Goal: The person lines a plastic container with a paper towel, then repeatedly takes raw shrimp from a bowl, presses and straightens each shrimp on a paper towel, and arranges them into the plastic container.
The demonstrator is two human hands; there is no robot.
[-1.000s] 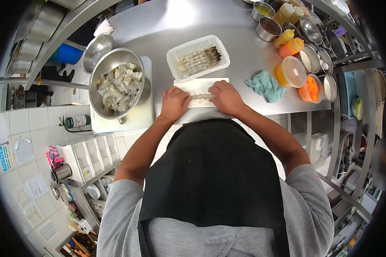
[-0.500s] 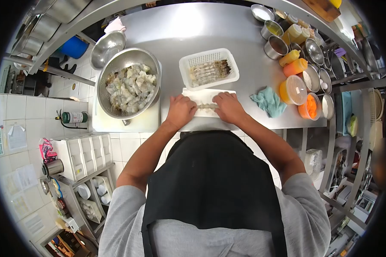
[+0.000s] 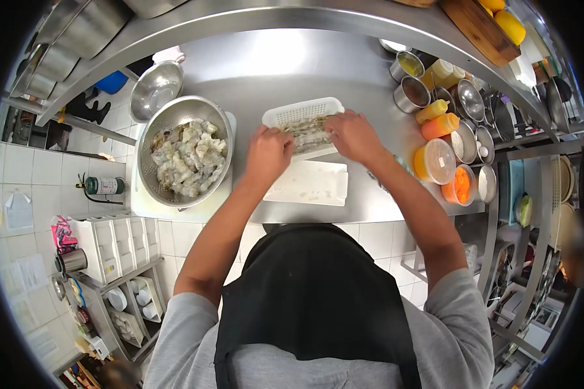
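My left hand (image 3: pixel 270 154) and my right hand (image 3: pixel 355 136) are at the near part of a white perforated basket (image 3: pixel 305 107), fingers closed in a pinch. Between them a peeled shrimp stretches straight, one end at each hand; the fingers partly cover it. Beneath it, rows of straightened shrimp (image 3: pixel 313 141) lie in the basket. Closer to my body is a white rectangular tray (image 3: pixel 307 185) with wet smears on its surface. To the left, a steel colander (image 3: pixel 150 123) holds a heap of peeled shrimp (image 3: pixel 189 159).
The colander rests on a white cutting board (image 3: pixel 219 194), with a steel bowl (image 3: pixel 156 92) behind. Along the right stand sauce bottles (image 3: pixel 440 126), a lidded orange tub (image 3: pixel 435 161) and a tub of orange pieces (image 3: pixel 459 185). A steel shelf edge (image 3: pixel 292 21) crosses above the table.
Both hands have moved forward from the white tray to the basket, bringing the shrimp that lay on the tray. The view has tilted, showing more of the overhead shelf.
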